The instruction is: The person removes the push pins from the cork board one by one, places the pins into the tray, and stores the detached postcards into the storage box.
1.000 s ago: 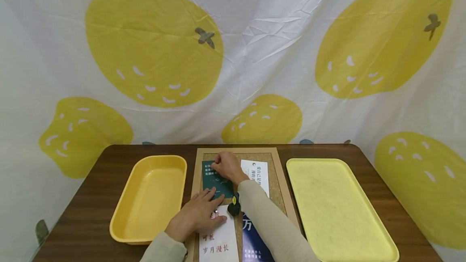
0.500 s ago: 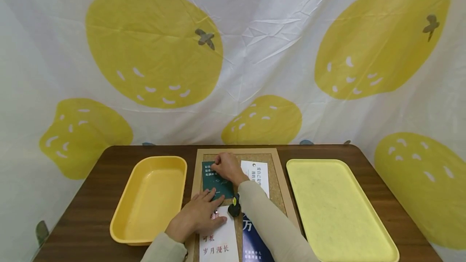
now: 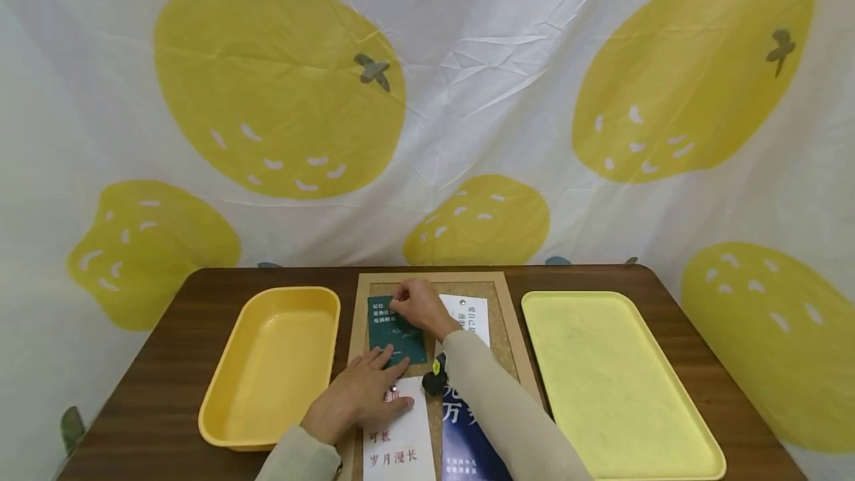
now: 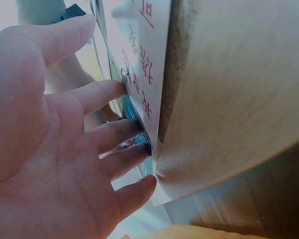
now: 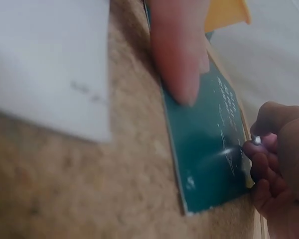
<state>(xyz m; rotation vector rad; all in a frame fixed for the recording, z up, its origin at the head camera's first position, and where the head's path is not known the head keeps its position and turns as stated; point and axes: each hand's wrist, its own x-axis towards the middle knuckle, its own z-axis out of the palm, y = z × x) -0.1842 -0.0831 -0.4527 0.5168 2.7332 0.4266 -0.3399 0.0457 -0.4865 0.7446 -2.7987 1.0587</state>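
A dark green card (image 3: 394, 344) lies on a wood-framed cork board (image 3: 513, 332). My right hand (image 3: 422, 308) is at the card's top edge, thumb and fingers pinching a small silver pushpin (image 5: 257, 141); its point is hidden. My left hand (image 3: 367, 388) is spread, its fingertips resting on the green card's lower part. Under that hand's thumb side lies a white card with red writing (image 3: 399, 440), with a pin (image 3: 393, 388) near its top. In the left wrist view the left fingers (image 4: 122, 134) are nearly straight and apart.
Another white card (image 3: 477, 318), pinned at its top, is right of the right hand. A dark blue card (image 3: 461, 444) lies partly under the right forearm. A yellow-orange basin (image 3: 270, 370) stands left of the board, a pale yellow tray (image 3: 621, 384) to the right.
Both hands keep their places on the board. The right wrist has turned slightly, uncovering more of the blue card and of the green card's writing. The head view has shifted a little.
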